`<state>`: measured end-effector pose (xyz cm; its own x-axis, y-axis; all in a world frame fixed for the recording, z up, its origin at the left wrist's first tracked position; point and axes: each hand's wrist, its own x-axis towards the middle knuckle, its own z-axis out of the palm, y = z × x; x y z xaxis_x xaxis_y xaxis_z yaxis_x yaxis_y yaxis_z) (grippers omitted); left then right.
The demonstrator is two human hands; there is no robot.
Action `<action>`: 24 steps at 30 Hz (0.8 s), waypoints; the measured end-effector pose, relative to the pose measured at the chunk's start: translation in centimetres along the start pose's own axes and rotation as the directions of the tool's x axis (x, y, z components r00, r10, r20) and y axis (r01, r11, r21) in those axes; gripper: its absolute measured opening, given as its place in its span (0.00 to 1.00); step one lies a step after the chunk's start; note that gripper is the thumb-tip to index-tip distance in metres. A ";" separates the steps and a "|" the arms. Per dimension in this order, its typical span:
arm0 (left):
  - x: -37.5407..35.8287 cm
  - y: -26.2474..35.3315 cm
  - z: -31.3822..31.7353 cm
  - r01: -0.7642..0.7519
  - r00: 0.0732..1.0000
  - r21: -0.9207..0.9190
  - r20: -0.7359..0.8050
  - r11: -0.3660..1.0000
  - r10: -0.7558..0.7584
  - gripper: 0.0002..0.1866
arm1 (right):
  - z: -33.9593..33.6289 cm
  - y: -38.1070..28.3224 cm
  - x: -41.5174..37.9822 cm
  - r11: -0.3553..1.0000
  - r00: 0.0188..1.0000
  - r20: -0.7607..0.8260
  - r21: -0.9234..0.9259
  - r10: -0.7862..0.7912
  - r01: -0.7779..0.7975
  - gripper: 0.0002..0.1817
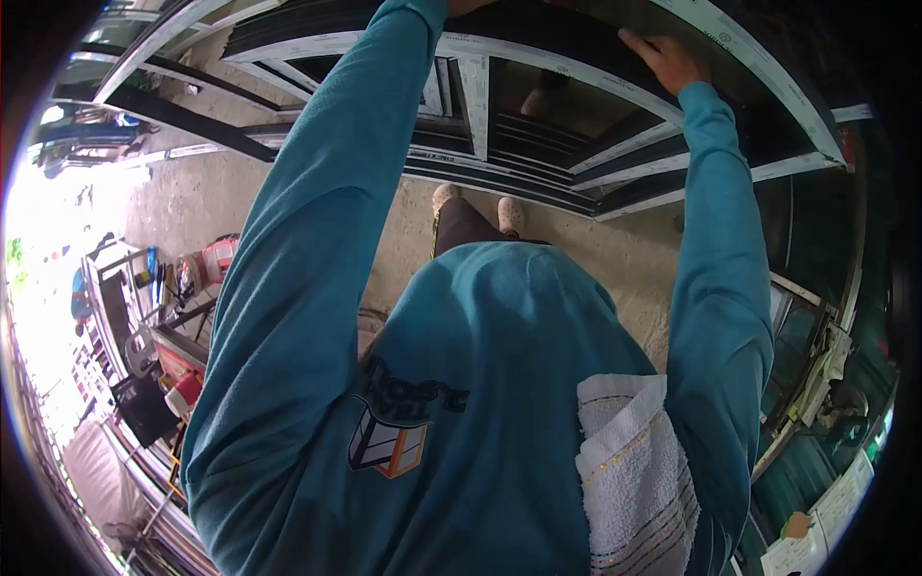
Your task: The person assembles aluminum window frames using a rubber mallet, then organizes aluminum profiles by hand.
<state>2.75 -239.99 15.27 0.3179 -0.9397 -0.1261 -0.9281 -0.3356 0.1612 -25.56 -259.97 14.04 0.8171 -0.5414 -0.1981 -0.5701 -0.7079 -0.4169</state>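
Observation:
Large black window frames [477, 106] with white protective tape lean together in front of me, above my feet. My right hand [675, 65] is at the upper right, gripping the dark edge of a frame, with one finger stretched out to the left and the others partly hidden. My left arm reaches up to the top edge of the view. Only a sliver of my left hand [468, 5] shows there, beside the frames, and its fingers are out of view. A white towel [634, 470] hangs on the front of my blue-green shirt.
More taped metal bars [182, 120] stand at the upper left. Tools, a red container [219, 257] and a black box [144, 408] crowd the left side. A rack with clutter [816, 374] and papers [826, 523] are at the right. Concrete floor [192, 202] lies underfoot.

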 end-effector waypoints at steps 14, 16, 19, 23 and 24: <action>2.2 -1.2 0.3 0.028 0.994 -0.031 0.107 0.999 -0.025 0.50 | -1.2 -0.1 1.0 0.995 1.000 0.010 -0.103 -0.009 0.010 0.41; 2.6 -1.5 -0.2 0.009 0.989 -0.037 0.145 0.999 -0.004 0.52 | -0.9 0.9 1.4 0.993 0.999 -0.029 -0.113 -0.017 0.014 0.41; 3.2 -2.6 0.1 -0.003 0.987 -0.126 0.161 0.992 0.023 0.56 | -1.0 -0.3 1.5 0.977 0.993 0.013 -0.176 0.121 -0.116 0.40; 4.2 -3.6 0.3 -0.150 0.954 -0.264 0.214 0.953 0.209 0.58 | -0.5 0.7 1.3 0.995 0.995 -0.088 -0.082 0.054 -0.061 0.41; 4.3 -3.8 0.3 -0.157 0.936 -0.334 0.249 0.930 0.248 0.58 | -0.5 0.6 1.2 0.993 0.989 -0.143 -0.109 0.027 -0.043 0.42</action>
<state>7.59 -242.69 13.79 0.0196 -0.9467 -0.3215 -0.8481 -0.1860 0.4961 -24.99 -261.28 14.00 0.7807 -0.6197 -0.0805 -0.6107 -0.7292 -0.3087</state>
